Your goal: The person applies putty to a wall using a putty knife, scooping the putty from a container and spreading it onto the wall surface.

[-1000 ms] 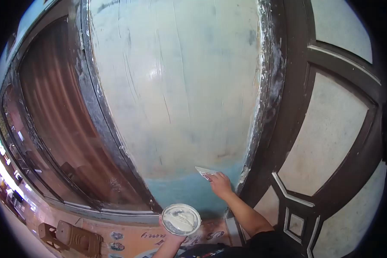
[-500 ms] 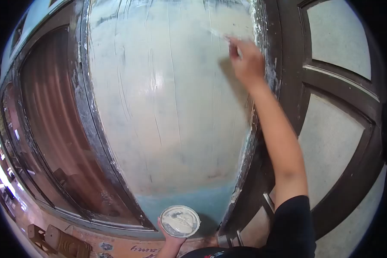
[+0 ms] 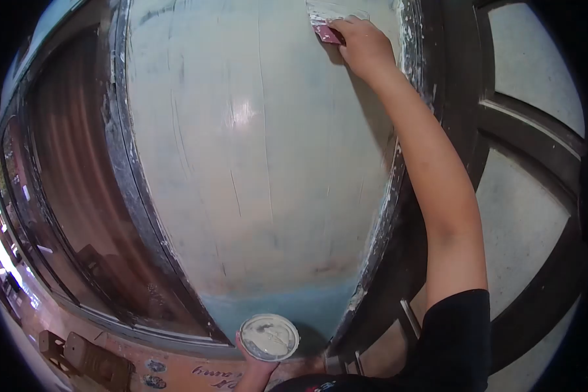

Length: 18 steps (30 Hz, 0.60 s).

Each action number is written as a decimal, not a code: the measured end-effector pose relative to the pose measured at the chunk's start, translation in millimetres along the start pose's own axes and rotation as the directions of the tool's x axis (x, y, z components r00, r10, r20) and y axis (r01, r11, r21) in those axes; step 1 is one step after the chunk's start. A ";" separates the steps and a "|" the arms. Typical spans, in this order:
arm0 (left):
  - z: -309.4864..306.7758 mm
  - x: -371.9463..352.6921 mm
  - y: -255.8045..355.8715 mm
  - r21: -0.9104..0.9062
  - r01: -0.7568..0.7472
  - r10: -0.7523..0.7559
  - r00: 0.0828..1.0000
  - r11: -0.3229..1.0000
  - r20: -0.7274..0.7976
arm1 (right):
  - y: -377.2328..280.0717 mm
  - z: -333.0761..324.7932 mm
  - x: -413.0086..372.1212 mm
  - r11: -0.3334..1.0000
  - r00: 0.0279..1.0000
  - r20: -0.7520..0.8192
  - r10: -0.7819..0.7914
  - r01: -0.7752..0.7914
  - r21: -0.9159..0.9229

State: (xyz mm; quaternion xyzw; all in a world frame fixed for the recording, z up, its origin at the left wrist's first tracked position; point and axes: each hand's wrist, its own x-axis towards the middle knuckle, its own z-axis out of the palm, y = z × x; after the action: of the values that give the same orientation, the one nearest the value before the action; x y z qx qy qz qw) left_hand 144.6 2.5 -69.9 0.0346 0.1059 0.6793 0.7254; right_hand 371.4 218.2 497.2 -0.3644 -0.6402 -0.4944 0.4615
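Closest in, the left hand (image 3: 253,374) cups a round dish (image 3: 268,336) of white putty from beneath, fingers curled under its rim. The dish sits roughly level, just in front of the bare blue strip (image 3: 294,307) at the foot of the wall panel (image 3: 261,170). With the gaze turned upward, the dish could tip unnoticed and spill its load.

Farther up, the right arm stretches nearly full length. The right hand (image 3: 367,44) pinches a red-handled putty knife (image 3: 325,21), its blade against the wet coat near the panel's top right corner. At such reach the pressure is likely uneven, and a tilted blade corner could score a ridge into the coat, like the thin vertical lines that mark it. The blade works close to the dark door frame (image 3: 441,117), which is flecked white along its edge. A sideways slip would smear more putty there. The window (image 3: 78,196) on the left stands well apart.
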 end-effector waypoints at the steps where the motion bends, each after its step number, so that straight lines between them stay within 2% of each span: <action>1: -5.8 0.8 1.4 -0.013 0.016 -0.016 1.000 1.000 -0.007 | -4.5 -2.0 -14.8 1.000 0.999 0.032 -0.007 0.007 0.004; 4: -4.0 -1.7 3.7 0.048 0.015 -0.014 1.000 0.999 -0.018 | -16.3 -3.5 -51.6 0.999 0.997 0.070 -0.026 0.024 0.031; 5: -2.6 -4.3 8.0 -0.011 0.070 -0.070 0.998 0.997 -0.002 | -19.5 -4.1 -62.7 0.999 0.997 0.077 -0.031 0.027 0.047; 11: -11.7 -20.3 10.7 0.006 0.120 -0.120 0.993 0.993 0.001 | -42.2 -4.6 -151.0 0.995 0.996 0.091 -0.019 0.010 0.096; 13: -13.6 -27.6 8.5 -0.043 0.143 -0.142 0.989 0.989 0.034 | -49.7 -7.0 -180.7 0.993 0.986 0.164 0.000 -0.019 0.113; 18: -26.0 -47.8 6.9 -0.002 0.151 -0.151 0.988 0.988 -0.003 | -74.2 -7.9 -263.1 0.989 0.954 0.300 0.027 -0.069 0.131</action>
State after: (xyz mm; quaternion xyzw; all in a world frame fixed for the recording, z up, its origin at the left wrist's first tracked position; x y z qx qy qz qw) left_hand 130.0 -46.9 -88.9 0.0249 0.1086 0.6223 0.7748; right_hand 385.9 189.7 225.6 -0.4167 -0.7262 -0.3767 0.3963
